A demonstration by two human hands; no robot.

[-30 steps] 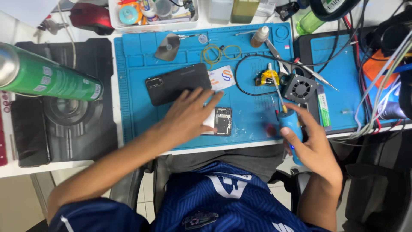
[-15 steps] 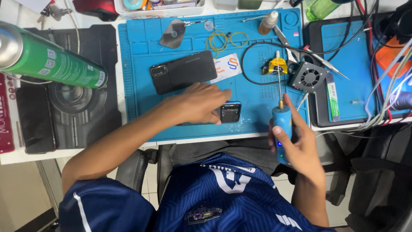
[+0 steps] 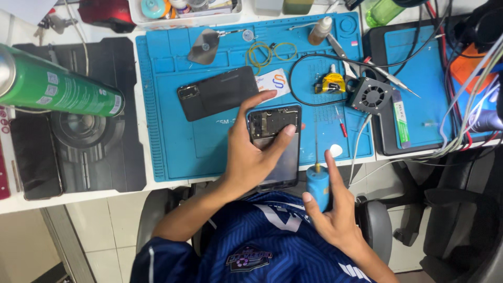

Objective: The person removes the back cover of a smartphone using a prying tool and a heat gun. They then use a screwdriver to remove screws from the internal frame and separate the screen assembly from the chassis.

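My left hand [image 3: 251,157] grips an opened black phone [image 3: 277,157], its inner board showing at the top, held over the front edge of the blue work mat [image 3: 167,141]. My right hand [image 3: 335,215] holds a blue-handled screwdriver [image 3: 317,181] upright, its thin tip pointing up beside the phone's right side. A black phone back cover [image 3: 217,91] lies on the mat above my left hand, with a white card [image 3: 273,82] beside it.
A green spray can [image 3: 57,89] lies at the left over a black mat [image 3: 99,131]. A small black fan [image 3: 371,96], yellow tool [image 3: 331,84], rubber bands [image 3: 264,52], a small bottle [image 3: 319,31] and cables [image 3: 461,120] crowd the right side. A tray [image 3: 183,10] sits at the back.
My left hand has lifted the phone off the mat toward me. My right hand with the screwdriver has drawn back below the table edge.
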